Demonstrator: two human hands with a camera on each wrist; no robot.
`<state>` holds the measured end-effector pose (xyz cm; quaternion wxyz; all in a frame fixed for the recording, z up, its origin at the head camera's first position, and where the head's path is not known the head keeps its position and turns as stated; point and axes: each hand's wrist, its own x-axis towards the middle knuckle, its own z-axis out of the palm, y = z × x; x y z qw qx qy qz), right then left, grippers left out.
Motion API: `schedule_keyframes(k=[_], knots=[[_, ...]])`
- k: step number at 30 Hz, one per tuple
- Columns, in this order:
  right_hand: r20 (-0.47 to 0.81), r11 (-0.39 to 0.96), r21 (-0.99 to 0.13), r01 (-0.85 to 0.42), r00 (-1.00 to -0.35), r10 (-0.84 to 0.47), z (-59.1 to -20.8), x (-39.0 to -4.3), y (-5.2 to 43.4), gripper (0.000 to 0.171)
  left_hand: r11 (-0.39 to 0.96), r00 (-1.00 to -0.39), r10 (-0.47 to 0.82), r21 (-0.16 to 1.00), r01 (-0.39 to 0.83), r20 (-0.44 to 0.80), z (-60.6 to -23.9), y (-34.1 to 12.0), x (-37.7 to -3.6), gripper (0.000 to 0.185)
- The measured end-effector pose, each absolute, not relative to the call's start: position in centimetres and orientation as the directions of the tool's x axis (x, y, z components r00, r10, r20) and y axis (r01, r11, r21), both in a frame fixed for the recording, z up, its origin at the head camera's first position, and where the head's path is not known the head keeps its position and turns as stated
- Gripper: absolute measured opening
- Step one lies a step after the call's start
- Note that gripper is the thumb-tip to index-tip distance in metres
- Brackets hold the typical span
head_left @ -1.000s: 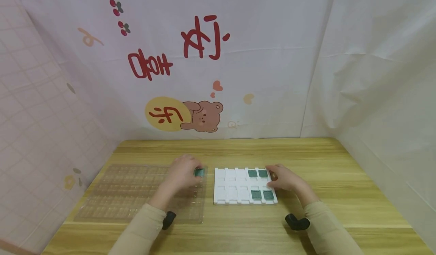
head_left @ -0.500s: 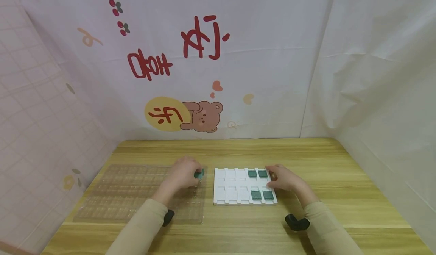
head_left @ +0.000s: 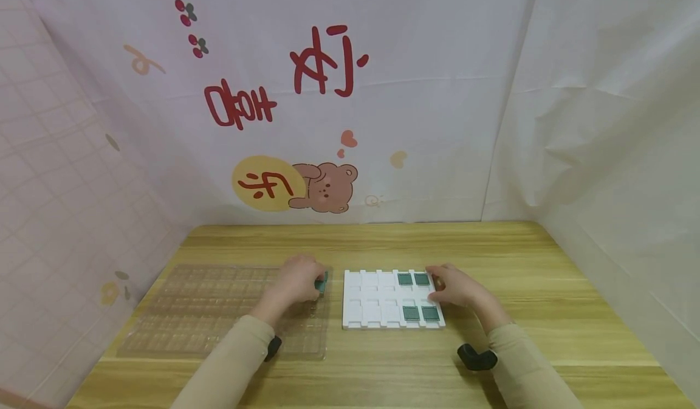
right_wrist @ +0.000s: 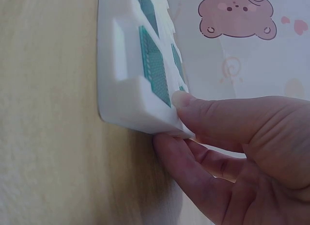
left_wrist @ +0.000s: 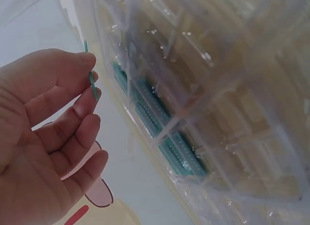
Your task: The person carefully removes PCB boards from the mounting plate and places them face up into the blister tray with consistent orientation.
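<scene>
Left hand (head_left: pixel 298 280), frame centre-left, grip pinching a small green chip (head_left: pixel 322 281) on edge between thumb and fingertips (left_wrist: pixel 87 96), just over the right end of the clear plastic tray (head_left: pixel 219 309). More green chips (left_wrist: pixel 160 130) seen under the clear tray in the left wrist view. Right hand (head_left: pixel 456 287), centre-right, grip clamped on the right edge of the white tray (head_left: pixel 372 299), thumb on top, fingers (right_wrist: pixel 193 181) below. Four green chips (head_left: pixel 421 279) seated in the white tray's right-hand slots. Both trays flat on the wooden counter (head_left: pixel 492 251).
</scene>
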<state>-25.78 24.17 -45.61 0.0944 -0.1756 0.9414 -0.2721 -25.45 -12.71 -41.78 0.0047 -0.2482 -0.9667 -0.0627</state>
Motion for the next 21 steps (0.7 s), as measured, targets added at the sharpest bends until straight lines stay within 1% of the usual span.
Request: schedule_keyframes(k=[8, 12, 21], knots=[[-0.080, 0.791, -0.539, -0.288, -0.918, -0.389, -45.47, -25.73, 24.07, 0.066, 0.862, -0.868, 0.495, 0.105, 0.496, 0.036, -42.34, -12.59, -25.66, 0.014], [-0.089, 0.793, -0.546, -0.270, -0.922, -0.376, -45.44, -25.64, 24.02, 0.066, 0.858, -0.865, 0.501, 0.108, 0.502, 0.039, -42.53, -12.62, -25.70, 0.015], [-0.099, 0.783, -0.568, -0.253, -0.924, -0.370, -45.34, -25.52, 23.97, 0.067, 0.872, -0.882, 0.471, 0.136, 0.470, 0.022, -42.63, -12.55, -25.48, 0.014]])
